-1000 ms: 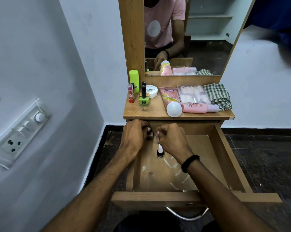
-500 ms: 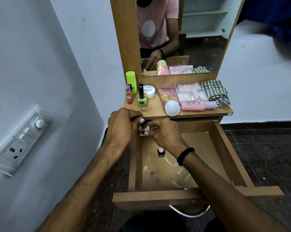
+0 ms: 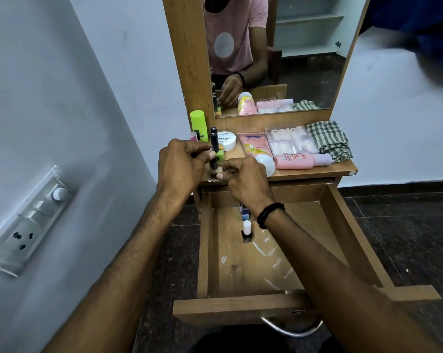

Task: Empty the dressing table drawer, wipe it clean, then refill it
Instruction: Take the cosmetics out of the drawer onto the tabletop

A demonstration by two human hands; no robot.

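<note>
Nail polish bottle (image 3: 213,163) in right hand (image 3: 248,180)

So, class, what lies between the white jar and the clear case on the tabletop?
A pink tube lies flat there, shown in the head view.

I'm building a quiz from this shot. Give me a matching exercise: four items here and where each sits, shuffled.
1 checked cloth
2 white-capped polish bottle
3 lime green tube
4 pink bottle, lilac cap

A upright in the open drawer
B lying on its side on the tabletop
C bunched, tabletop's right end
D upright, tabletop's back left

Pairs: 1-C, 2-A, 3-D, 4-B
</note>
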